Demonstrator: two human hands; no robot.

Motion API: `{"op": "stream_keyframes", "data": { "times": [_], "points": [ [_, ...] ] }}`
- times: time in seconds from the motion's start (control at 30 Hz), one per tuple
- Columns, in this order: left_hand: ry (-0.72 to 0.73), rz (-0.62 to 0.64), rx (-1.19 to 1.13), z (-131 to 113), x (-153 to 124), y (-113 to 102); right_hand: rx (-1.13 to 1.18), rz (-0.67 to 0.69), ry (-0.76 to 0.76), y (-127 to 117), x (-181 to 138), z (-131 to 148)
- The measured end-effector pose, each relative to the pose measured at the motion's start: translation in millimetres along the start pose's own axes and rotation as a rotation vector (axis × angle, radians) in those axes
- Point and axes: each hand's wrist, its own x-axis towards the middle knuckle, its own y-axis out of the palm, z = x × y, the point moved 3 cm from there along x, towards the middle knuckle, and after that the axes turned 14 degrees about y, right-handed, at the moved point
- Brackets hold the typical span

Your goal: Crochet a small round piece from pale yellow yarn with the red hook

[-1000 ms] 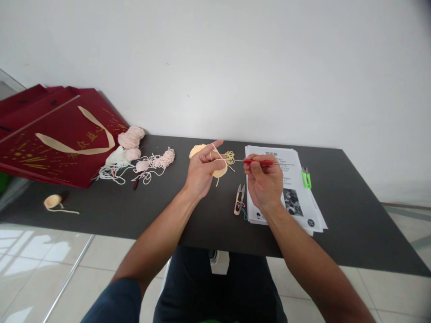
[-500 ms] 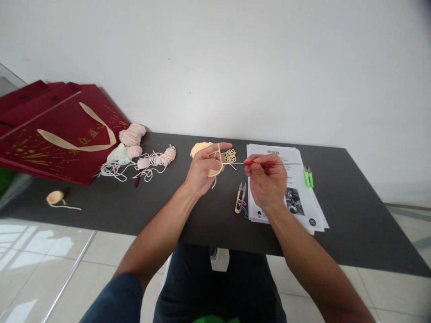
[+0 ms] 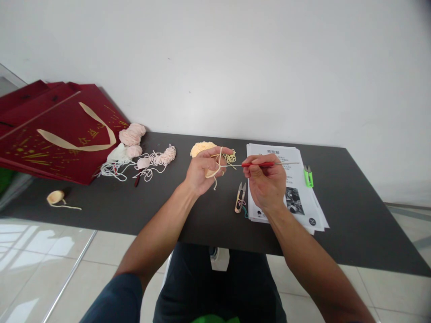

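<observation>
My left hand (image 3: 201,172) grips a small pale yellow crochet piece (image 3: 211,173), mostly hidden by the fingers. Yarn loops over its raised index finger, and a short tail hangs below. In my right hand (image 3: 266,179) is a crochet hook (image 3: 258,164) with a red handle, held in a pinch. The hook's thin metal shaft points left and its tip reaches the yarn at the piece. Behind the left hand lies a pale yellow yarn ball (image 3: 202,148), with loose yellow strands (image 3: 229,157) beside it.
Thread snips (image 3: 240,197) lie left of printed sheets (image 3: 296,179); green-handled snips (image 3: 308,176) rest at their right edge. Pink yarn (image 3: 164,157) and white yarn (image 3: 116,163) lie by red paper bags (image 3: 63,134). A small cream cup-shaped piece (image 3: 55,197) sits far left on the dark table (image 3: 357,211).
The raised left index finger and its yarn loop have lowered slightly. My right hand and the hook have shifted a little to the left.
</observation>
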Motion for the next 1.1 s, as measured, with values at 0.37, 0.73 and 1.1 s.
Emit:
{"op": "stream_keyframes", "data": {
  "times": [0.37, 0.73, 1.1],
  "points": [
    [0.165, -0.081, 0.137, -2.3, -0.9, -1.8, 0.092, -0.099, 0.037, 1.1, 1.1, 1.5],
    [0.240, -0.121, 0.207, -2.2, -3.3, -1.4, 0.110, -0.090, 0.033, 1.6, 1.2, 0.2],
    [0.102, -0.101, 0.136, -3.9, -0.8, 0.2, -0.010, -0.044, 0.001, -2.1, -0.9, 0.6]
  ]
}}
